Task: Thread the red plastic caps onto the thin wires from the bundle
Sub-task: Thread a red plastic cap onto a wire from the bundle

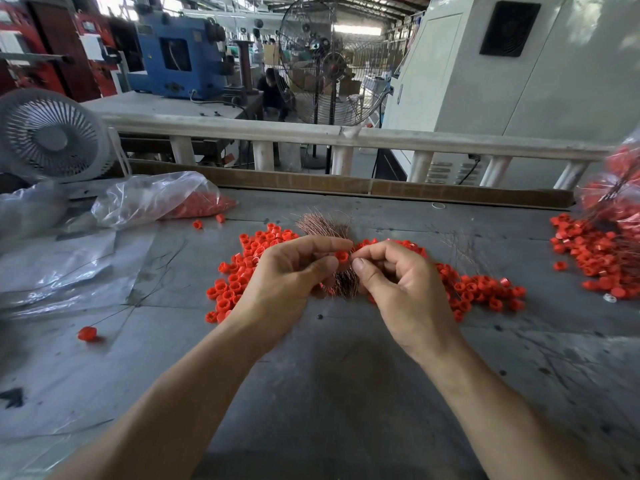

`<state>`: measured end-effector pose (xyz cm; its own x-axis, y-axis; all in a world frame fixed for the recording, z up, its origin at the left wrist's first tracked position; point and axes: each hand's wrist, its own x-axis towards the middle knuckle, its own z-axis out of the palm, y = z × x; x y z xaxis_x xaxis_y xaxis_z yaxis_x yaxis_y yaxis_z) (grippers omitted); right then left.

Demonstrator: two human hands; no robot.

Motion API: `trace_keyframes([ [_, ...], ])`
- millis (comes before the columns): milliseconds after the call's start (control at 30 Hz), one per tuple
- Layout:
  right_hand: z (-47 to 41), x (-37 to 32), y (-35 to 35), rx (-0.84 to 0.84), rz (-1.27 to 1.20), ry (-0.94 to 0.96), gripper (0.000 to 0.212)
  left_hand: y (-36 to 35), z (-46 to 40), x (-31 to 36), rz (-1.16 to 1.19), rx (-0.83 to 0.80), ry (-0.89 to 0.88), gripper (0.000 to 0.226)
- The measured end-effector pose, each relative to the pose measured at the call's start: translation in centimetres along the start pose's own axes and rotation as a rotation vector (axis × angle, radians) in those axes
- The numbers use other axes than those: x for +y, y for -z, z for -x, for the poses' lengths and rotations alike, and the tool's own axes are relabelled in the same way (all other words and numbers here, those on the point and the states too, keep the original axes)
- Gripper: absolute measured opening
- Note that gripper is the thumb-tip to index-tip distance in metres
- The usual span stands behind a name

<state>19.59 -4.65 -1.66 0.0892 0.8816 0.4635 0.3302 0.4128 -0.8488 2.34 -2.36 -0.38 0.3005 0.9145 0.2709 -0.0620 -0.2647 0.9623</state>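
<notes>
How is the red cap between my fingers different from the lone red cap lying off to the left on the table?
The held cap is up off the table, pinched by the left hand, next to the right hand, over the wire bundle. The lone cap lies on the table, away from both hands. A thin wire appears to run from the lone cap; whether the held cap is on a wire is unclear. Both are small red plastic rings.

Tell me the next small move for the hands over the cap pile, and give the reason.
Probably bring the wire end into the cap's hole. The left hand pinches a single red cap at its fingertips, and the right hand pinches right beside it, over the copper wire bundle. The wire itself is too thin to make out.
</notes>
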Motion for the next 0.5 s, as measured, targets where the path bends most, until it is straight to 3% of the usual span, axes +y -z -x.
trace_keyframes([
  [500,0.18,-0.23,-0.14,0.0,0.037,-0.014,0.012,-0.36,0.06,0.06,-0.041,0.005,-0.029,0.032],
])
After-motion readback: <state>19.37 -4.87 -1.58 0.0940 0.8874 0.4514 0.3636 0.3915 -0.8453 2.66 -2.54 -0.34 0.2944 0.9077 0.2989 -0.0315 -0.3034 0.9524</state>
